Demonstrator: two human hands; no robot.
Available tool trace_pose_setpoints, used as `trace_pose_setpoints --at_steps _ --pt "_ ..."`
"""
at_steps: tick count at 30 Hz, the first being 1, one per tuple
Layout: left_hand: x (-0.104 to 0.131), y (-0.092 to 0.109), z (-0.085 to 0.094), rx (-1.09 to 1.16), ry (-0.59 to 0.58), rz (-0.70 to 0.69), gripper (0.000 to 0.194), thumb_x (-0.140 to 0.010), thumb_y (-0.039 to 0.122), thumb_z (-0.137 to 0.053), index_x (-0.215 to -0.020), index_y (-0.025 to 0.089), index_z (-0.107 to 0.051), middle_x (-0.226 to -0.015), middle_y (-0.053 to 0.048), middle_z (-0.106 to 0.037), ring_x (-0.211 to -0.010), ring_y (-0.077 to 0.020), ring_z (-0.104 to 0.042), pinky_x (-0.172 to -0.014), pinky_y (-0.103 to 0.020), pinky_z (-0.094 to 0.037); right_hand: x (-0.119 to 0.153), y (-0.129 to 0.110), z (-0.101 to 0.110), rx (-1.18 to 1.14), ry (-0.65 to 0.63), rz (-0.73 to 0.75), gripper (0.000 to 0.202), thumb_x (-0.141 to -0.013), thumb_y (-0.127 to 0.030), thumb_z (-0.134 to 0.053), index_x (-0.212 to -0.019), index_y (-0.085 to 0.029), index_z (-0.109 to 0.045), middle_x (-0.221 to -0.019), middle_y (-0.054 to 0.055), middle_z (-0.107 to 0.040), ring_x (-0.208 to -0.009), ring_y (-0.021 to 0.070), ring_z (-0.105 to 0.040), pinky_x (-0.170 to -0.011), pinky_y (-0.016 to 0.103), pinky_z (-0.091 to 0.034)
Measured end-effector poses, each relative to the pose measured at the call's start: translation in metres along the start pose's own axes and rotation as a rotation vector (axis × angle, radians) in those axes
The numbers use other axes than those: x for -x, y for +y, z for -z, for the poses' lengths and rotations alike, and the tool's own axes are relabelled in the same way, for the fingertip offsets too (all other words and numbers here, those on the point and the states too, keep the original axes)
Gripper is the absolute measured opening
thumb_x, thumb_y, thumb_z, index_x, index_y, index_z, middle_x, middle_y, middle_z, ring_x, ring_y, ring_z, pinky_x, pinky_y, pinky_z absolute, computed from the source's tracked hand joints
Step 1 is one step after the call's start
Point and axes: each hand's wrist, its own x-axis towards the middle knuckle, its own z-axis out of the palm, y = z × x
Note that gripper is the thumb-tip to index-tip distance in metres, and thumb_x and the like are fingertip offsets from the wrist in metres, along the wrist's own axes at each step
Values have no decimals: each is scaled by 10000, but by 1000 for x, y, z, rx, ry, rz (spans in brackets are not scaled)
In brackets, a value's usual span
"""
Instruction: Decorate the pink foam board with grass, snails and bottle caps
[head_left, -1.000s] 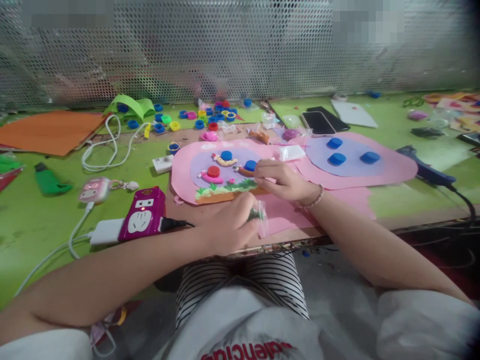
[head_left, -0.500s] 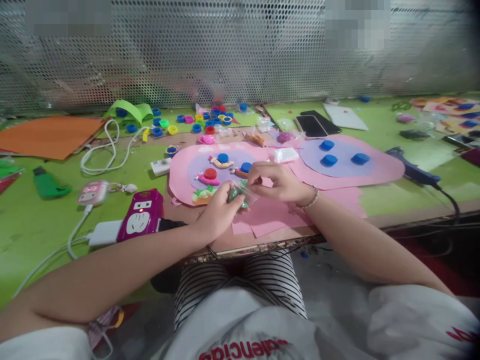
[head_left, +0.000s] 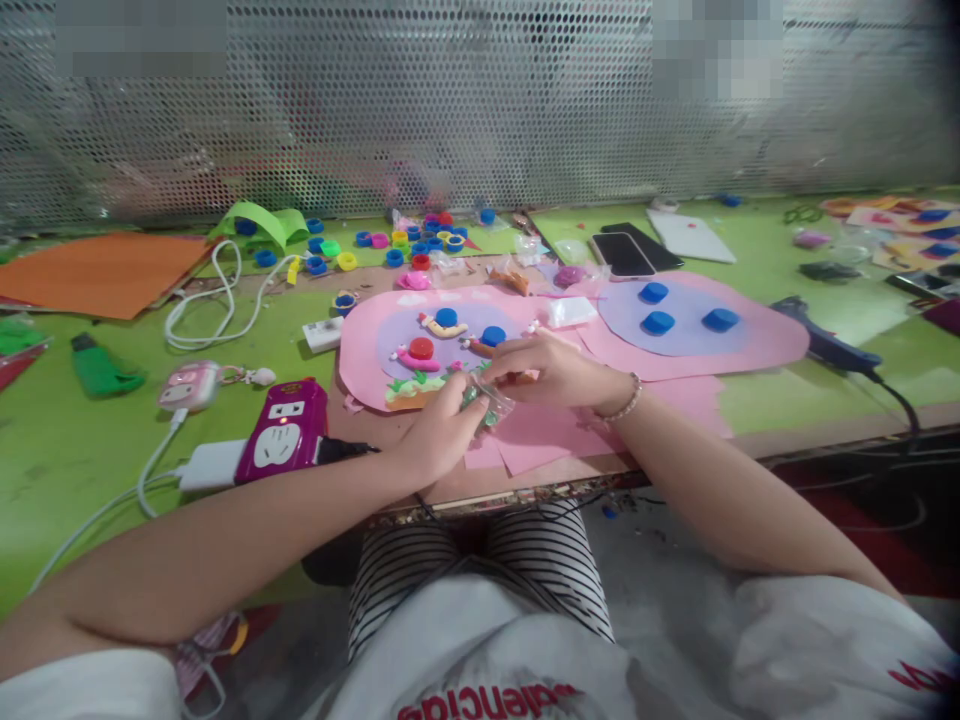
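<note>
Two bare hands close in around one small clear bag (head_left: 491,405), green pieces showing through its plastic, right here in front of the person. Left hand (head_left: 441,425) has it: fingers clamped on the bag's left side, thumb toward the person. Over comes the reach of the right hand (head_left: 546,368), bracelet (head_left: 631,402) at the wrist, its fingers curled and bunched at the bag's upper edge; whether they pinch plastic or merely touch it, one cannot tell.

And here's the relation that counts: the bag lies just to the right of the left fingertips and just below the right ones, on the person's side. Left is the nearer hand, right a hair behind. Long axis? Too crumpled and too covered to call!

Beneath and beside, pink sheets (head_left: 559,432) spread along the near edge of the surface (head_left: 67,450). Just beyond the hands, the pink panel (head_left: 357,345) carries its snail figures, the pink snail (head_left: 420,360) wearing a red cap (head_left: 421,347), with a white packet (head_left: 572,312) lying past the right knuckles.
</note>
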Motion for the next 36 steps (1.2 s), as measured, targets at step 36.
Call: trace_pose_setpoints --at_steps 36 --pt "20 10 4 -548 -392 -537 189 -868 333 -456 -801 170 -525 -707 -18 -590 -637 -117 -526 -598 -242 -379 -6 8 -9 -202 464 -274 227 -891 -358 -536 -783 -159 -530 -656 -5 -545 -587 81 -511 -545 212 -440"
